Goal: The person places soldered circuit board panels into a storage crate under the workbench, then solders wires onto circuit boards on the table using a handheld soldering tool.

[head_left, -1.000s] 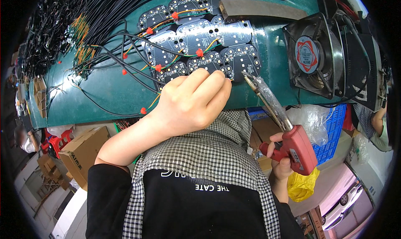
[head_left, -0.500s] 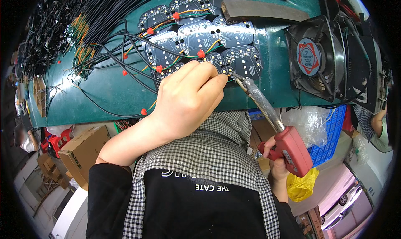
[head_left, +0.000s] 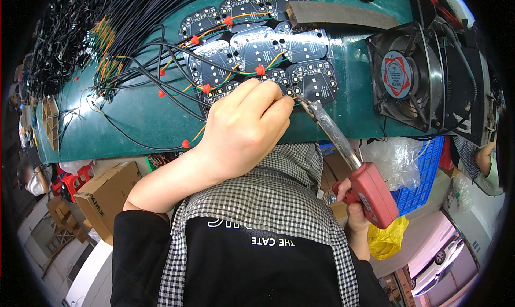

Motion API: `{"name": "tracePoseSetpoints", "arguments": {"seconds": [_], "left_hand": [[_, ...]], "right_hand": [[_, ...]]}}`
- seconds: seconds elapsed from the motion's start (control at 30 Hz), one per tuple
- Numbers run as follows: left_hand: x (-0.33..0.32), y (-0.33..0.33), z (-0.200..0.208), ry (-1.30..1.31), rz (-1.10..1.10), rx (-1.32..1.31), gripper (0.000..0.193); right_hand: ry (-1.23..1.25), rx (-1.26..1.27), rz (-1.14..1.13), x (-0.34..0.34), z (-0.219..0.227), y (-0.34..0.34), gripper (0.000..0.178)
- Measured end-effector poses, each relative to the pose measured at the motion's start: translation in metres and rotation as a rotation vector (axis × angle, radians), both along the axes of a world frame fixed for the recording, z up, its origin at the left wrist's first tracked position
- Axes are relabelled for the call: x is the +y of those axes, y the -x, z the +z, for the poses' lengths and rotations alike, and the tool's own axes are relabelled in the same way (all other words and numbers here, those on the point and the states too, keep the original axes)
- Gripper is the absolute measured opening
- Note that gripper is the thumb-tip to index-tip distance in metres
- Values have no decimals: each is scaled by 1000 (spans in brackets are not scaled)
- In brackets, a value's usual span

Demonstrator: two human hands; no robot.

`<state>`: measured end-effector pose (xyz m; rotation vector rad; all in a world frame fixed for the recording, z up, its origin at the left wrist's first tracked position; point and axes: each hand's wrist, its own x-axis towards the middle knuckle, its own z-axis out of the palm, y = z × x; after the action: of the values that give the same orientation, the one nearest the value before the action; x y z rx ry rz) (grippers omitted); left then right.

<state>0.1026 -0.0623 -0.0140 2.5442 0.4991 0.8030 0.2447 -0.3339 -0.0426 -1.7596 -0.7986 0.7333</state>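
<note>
My left hand (head_left: 248,122) is closed in a pinch over the nearest row of black circuit boards (head_left: 313,80). Just past its fingertips shows the thin orange and green end of a wire (head_left: 295,99); the rest of the grip is hidden under the fingers. In my right hand (head_left: 356,213), at lower right, is a red soldering gun (head_left: 377,195). Its long metal barrel slants up and left, with the tip touching or very near the board edge beside the wire end. Black cables (head_left: 179,99) with red collars and split orange and green ends lie across the boards.
A grey metal bar (head_left: 340,15) lies behind the boards. At right stands a black fan (head_left: 399,76). Big bundles of black cable (head_left: 70,44) fill the table's left side. Below the front edge are a blue crate (head_left: 421,181), a cardboard box (head_left: 110,194) and a yellow bag (head_left: 387,239).
The soldering gun's handle has shifted slightly left, its tip staying at the board edge. My left hand and the boards have moved a little to the right.
</note>
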Motion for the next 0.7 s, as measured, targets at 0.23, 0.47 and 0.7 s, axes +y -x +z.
{"name": "tracePoseSetpoints", "arguments": {"seconds": [0.23, 0.47, 0.7], "left_hand": [[0, 2, -2, 8, 2, 0, 20], [5, 12, 14, 43, -33, 165, 44], [26, 60, 32, -78, 143, 644, 103]], "right_hand": [[-145, 376, -45, 17, 16, 6, 81], [-219, 487, -101, 18, 15, 8, 80], [-313, 436, -128, 29, 13, 6, 79]]}}
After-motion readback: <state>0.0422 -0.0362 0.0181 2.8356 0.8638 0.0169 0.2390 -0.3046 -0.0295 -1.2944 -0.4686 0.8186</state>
